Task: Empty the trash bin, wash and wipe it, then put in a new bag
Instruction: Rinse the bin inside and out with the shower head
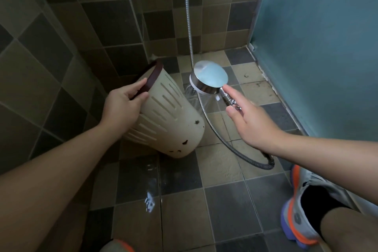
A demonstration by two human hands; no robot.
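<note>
The left hand [122, 104] grips the tilted slotted trash bin [169, 116] by its dark rim, opening hidden. The right hand [248, 116] holds the spraying shower head [208, 77] by its handle, forefinger straight, remaining fingers hidden.

no readable text, labels or numbers

Home bathroom, shower corner | tiled walls [114, 20] in mixed browns at 11 o'clock | wet checkered floor tiles [223, 172] | metal shower hose [187, 6] at 12 | frosted glass panel [319, 47] at 2 o'clock
</note>
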